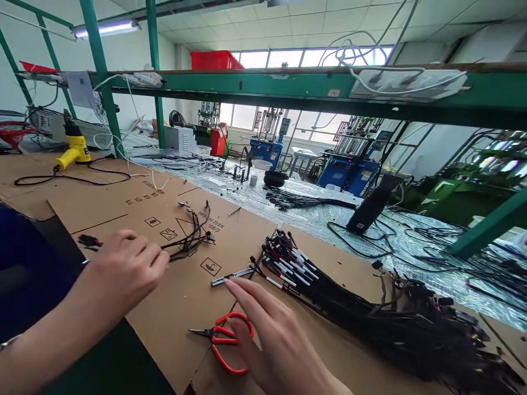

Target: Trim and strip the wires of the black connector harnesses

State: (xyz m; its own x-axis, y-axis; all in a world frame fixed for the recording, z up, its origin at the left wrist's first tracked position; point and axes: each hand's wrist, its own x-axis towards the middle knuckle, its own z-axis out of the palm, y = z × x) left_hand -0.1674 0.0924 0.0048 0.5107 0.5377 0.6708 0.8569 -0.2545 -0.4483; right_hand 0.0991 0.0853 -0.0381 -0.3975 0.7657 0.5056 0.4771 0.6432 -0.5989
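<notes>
My left hand is closed around a black cable. A connector end with a bit of red wire sticks out to its left, and thin dark wires with small plugs spread out to its right over the cardboard. My right hand has its fingers stretched out and nothing visible in them. It hovers over or beside red-handled scissors, partly covering them. By its fingertips lies a slim metal tool, its kind unclear. A thick bundle of black cables with white sleeves and small connectors lies to the right.
Cardboard covers the near bench. A yellow heat gun stands at the back left with its cord looped. Behind, a plastic-covered table bears loose cables and a black box. A green shelf beam crosses overhead.
</notes>
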